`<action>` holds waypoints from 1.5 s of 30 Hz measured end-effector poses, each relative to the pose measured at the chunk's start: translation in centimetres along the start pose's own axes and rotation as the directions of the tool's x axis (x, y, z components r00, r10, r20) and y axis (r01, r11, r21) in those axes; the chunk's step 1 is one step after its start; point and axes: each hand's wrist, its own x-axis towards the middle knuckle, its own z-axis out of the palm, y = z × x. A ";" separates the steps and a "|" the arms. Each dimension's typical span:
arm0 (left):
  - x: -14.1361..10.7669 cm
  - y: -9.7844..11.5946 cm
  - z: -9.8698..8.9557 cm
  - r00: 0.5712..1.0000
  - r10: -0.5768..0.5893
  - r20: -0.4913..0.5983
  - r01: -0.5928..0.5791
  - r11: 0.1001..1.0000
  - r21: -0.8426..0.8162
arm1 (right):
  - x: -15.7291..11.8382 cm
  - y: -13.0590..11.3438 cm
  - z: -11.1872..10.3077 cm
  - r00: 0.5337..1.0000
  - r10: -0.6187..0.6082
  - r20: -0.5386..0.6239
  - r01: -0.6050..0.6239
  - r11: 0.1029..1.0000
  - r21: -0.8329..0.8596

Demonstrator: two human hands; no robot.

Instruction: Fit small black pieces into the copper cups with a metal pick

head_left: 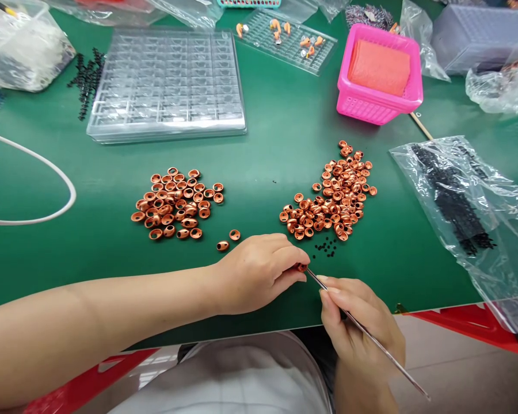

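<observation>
Near the table's front edge, my left hand (pixel 259 273) pinches a small copper-coloured cup-shaped piece (pixel 301 267) between thumb and fingers. My right hand (pixel 358 316) is closed round a thin metal tool (pixel 371 336), whose tip meets the held piece. Beyond my hands lie a large pile of copper pieces (pixel 341 195) at the right and a smaller pile (pixel 176 201) at the left. Two loose copper pieces (pixel 234 234) sit just behind my left wrist. Tiny black bits (pixel 327 247) are scattered below the right pile.
Stacked clear plastic trays (pixel 166 86) stand at the back left, beside black strips (pixel 87 80). A pink basket (pixel 380 103) holds an orange-red block. Behind are a grid tray (pixel 289 43) with orange parts and, at right, a plastic bag (pixel 461 201) of black strips. A white cable (pixel 64 178) curves in from the left.
</observation>
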 end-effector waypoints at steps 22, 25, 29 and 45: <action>0.0 0.0 0.0 0.999 -0.036 0.008 0.036 0.999 -0.035 | 0.0 -0.4 -0.3 0.998 -0.009 0.055 0.010 1.000 -0.021; 0.0 0.0 0.0 0.999 -0.034 0.006 0.035 0.998 -0.043 | 0.0 -0.4 -0.3 0.999 -0.015 0.046 0.017 1.000 -0.027; 0.0 0.0 -0.1 0.999 -0.047 0.018 0.048 0.998 -0.051 | 0.0 -0.4 -0.3 0.998 0.001 0.056 0.001 0.999 -0.032; 0.1 0.0 -0.2 0.999 -0.046 0.024 0.047 0.997 -0.065 | -0.2 -0.4 0.0 0.999 0.036 -0.010 -0.036 0.999 -0.003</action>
